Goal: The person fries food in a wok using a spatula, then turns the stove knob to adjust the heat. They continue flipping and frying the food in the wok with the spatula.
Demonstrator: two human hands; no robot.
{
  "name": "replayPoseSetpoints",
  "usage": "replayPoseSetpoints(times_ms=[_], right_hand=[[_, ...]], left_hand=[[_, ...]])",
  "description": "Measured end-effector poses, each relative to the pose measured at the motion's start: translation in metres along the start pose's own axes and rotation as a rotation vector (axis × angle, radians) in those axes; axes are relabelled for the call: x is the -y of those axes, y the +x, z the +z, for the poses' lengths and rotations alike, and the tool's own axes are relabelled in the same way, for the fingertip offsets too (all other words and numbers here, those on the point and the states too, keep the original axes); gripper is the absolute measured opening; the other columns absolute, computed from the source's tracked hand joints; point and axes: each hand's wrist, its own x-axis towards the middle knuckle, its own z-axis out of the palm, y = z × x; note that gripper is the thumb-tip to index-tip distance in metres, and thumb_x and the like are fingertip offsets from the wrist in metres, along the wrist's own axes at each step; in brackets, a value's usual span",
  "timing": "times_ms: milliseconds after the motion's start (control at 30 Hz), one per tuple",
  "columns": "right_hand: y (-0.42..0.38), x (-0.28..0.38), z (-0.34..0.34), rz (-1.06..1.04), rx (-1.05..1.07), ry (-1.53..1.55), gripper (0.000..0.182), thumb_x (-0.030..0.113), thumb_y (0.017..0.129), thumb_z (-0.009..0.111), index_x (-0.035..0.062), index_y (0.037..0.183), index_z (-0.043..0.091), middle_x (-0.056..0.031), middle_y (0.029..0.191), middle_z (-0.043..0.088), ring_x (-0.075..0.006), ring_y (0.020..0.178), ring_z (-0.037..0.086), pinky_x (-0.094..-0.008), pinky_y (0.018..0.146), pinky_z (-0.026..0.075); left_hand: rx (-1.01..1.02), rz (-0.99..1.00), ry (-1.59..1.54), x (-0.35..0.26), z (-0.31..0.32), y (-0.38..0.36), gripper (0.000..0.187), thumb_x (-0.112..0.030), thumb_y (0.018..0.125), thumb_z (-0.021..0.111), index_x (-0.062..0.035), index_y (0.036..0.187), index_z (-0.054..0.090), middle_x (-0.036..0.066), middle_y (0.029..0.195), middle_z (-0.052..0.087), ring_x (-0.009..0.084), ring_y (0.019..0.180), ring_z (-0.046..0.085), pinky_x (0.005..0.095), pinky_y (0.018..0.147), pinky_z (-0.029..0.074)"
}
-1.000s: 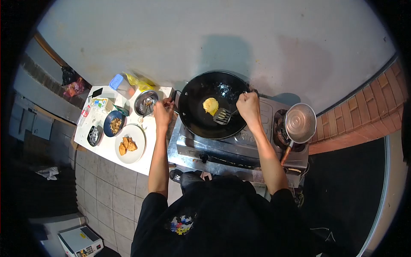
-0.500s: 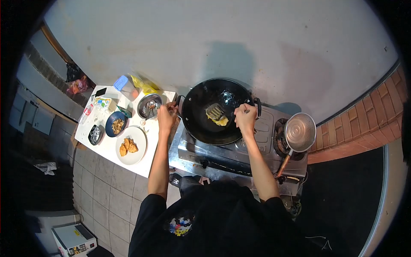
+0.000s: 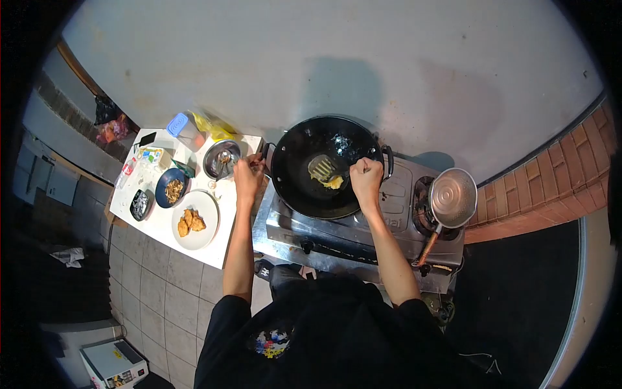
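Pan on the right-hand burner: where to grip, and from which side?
I'd take the pan by the outer half of its brown handle, coming from the person's side. The handle is long and slim and points back toward the person, away from the burner and the round body.

"What sort of place is this?"

"A kitchen: a metal stove (image 3: 398,223) carries a black wok (image 3: 301,191) and a long-handled pan (image 3: 452,198)."

"Anything else that shows it?"

"The white worktop (image 3: 155,227) beside it, with a plate (image 3: 194,242) of browned food and several bowls (image 3: 162,188). There's tiled floor (image 3: 146,259) below."

"Home or restaurant?"

"I can't tell which."
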Motion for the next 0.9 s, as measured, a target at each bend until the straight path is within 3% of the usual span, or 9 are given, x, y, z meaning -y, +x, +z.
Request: replayPoseSetpoints(times_ms=[333,567,667,733,900], right_hand=[[-0.001,0.011,-0.006,-0.014,0.03,-0.029,0.018,0.0,0.076,0.049,-0.009,0.06,0.045,-0.0215,0.051,0.035,-0.0127,0.048,0.034,-0.0374,0.047,0.031],[-0.004,0.004,0.001,0.035,0.037,-0.018,0.02,0.001,0.076,0.051,-0.0083,0.06,0.045,-0.0205,0.05,0.038,-0.0155,0.046,0.038,-0.0374,0.048,0.033],[-0.002,-0.007,-0.003,-0.008,0.062,-0.007,0.022,0.003,0.078,0.052,-0.0077,0.059,0.046,-0.0174,0.047,0.042,-0.0164,0.042,0.044,-0.0361,0.045,0.035],[-0.006,0.008,-0.011,0.194,0.081,0.176,0.025,0.004,0.08,0.052,-0.0062,0.058,0.047,-0.0112,0.046,0.047,-0.0153,0.039,0.048,-0.0332,0.04,0.036],[-0.004,0.033,-0.037,0.24,0.04,0.253,0.027,0.005,0.081,0.052,-0.0026,0.055,0.048,-0.0045,0.046,0.047,-0.0114,0.036,0.047,-0.0294,0.036,0.033]], left_hand=[[0.031,-0.014,-0.003,0.001,0.0,-0.001,0.021,-0.001,0.079,0.066,0.0041,0.1,0.068,0.017,0.081,0.069,0.0256,0.081,0.07,0.0335,0.071,0.052],[0.016,-0.024,0.02,0.002,-0.001,-0.001,0.022,-0.001,0.078,0.067,0.0038,0.1,0.068,0.019,0.087,0.069,0.026,0.082,0.07,0.033,0.072,0.052],[0.03,-0.028,0.008,-0.001,-0.003,0.0,0.022,-0.001,0.078,0.067,0.0038,0.1,0.068,0.019,0.086,0.07,0.0256,0.082,0.07,0.0331,0.072,0.052],[0.033,-0.023,0.021,0.0,-0.003,0.001,0.022,-0.001,0.078,0.068,0.0036,0.1,0.068,0.019,0.086,0.07,0.0254,0.082,0.07,0.033,0.072,0.052],[0.022,-0.01,0.032,0.001,-0.002,0.001,0.022,-0.001,0.078,0.069,0.0027,0.099,0.069,0.017,0.084,0.07,0.0247,0.08,0.07,0.0327,0.071,0.052]])
